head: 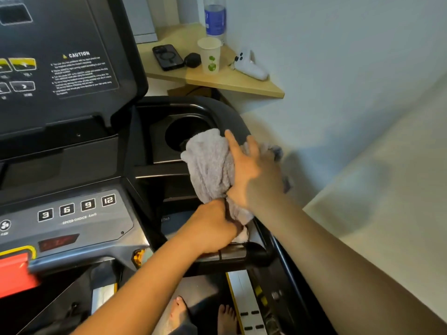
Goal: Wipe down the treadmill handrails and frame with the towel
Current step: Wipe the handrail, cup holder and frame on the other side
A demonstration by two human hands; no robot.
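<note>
A grey towel (209, 163) is draped over the treadmill's black right handrail (232, 114), just beside the round cup holder (183, 134). My right hand (254, 170) presses flat on the towel's right side, fingers wrapped over the rail. My left hand (215, 223) is closed around the towel's lower bunched end, near the short black grip bar (244, 255). The rail under the towel is hidden.
The treadmill console (72, 209) with speed buttons and a red safety key fills the left. A wooden corner shelf (242, 85) behind carries a phone, a paper cup, a water bottle and a white controller. A pale wall is on the right. Bare feet stand on the belt below.
</note>
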